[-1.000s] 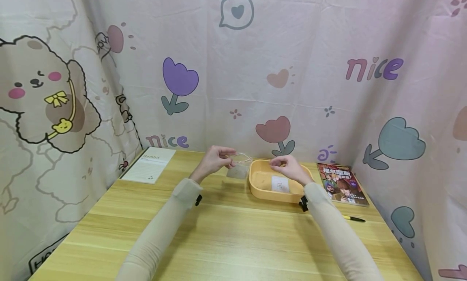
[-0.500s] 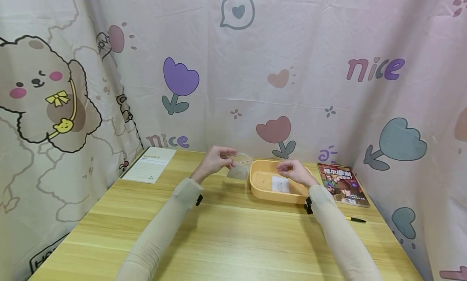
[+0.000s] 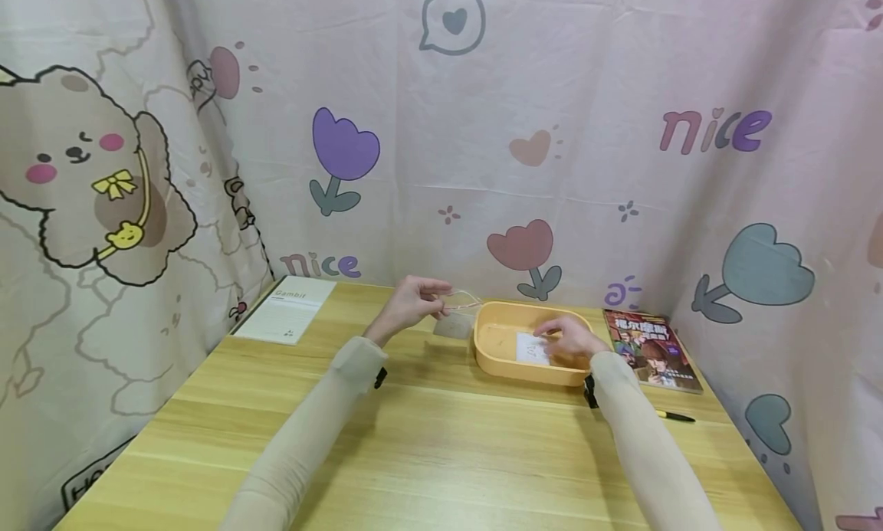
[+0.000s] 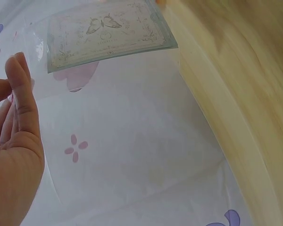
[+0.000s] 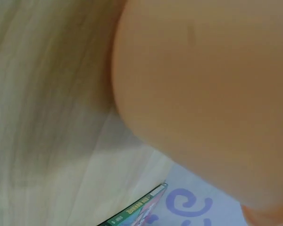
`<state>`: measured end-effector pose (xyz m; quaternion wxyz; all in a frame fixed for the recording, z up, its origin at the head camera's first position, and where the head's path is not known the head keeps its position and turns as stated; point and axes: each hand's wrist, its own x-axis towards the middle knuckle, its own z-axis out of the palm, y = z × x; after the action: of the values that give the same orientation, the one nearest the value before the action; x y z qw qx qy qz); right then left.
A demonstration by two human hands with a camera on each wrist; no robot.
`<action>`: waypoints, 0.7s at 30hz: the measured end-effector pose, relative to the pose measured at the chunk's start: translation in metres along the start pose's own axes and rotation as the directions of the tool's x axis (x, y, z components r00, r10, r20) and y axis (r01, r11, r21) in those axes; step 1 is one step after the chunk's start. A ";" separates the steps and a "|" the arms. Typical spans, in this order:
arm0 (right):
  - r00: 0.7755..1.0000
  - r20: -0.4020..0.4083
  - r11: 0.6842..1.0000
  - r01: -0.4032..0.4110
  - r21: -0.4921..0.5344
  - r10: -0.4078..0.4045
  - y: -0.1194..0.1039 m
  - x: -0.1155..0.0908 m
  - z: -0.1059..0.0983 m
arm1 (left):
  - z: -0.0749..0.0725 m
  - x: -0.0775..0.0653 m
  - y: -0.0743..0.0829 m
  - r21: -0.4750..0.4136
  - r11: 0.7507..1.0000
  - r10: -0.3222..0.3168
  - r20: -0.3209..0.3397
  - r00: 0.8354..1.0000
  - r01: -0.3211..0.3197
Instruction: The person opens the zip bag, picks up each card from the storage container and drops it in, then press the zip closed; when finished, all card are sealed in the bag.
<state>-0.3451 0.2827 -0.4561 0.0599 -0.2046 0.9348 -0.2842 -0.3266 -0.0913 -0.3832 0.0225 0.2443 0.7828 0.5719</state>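
Observation:
Near the table's back edge, my left hand (image 3: 411,305) pinches the rim of a clear plastic bag (image 3: 464,305) between thumb and fingers. A pale rectangular card (image 4: 106,29) printed with a butterfly shows through the bag in the left wrist view. To the right stands a shallow orange plastic basket (image 3: 486,355), with a small white card (image 3: 531,349) bearing a faint drawing in it. Over the basket's right part, my right hand (image 3: 571,338) reaches down, fingers loosely bent beside the white card; whether they touch it cannot be told. The basket's wall (image 5: 203,94) hides that hand in the right wrist view.
A white "Gambit" notepad (image 3: 286,310) lies at the table's back left. Right of the basket are a colourful comic magazine (image 3: 655,351) and a yellow-and-black pen (image 3: 676,416). A patterned curtain (image 3: 441,132) hangs behind the wooden table (image 3: 441,454).
My right hand has moved down and right, from above the basket's back rim into its right part near the white card. The left hand keeps holding the bag in place.

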 end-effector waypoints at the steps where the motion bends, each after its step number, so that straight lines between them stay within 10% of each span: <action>1: 1.000 0.013 1.000 -0.007 0.003 0.007 0.001 0.000 0.001 | 0.000 0.000 0.000 -0.002 1.000 -0.002 0.002 1.000 0.002; 21: 1.000 -0.021 0.998 -0.006 0.070 0.008 0.003 0.003 0.011 | 0.000 0.000 0.002 -0.003 1.000 -0.004 0.006 1.000 0.004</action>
<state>-0.3467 0.2780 -0.4663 0.0582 -0.1961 0.9256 -0.3184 -0.3255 -0.0910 -0.3816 0.0264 0.2443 0.7824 0.5722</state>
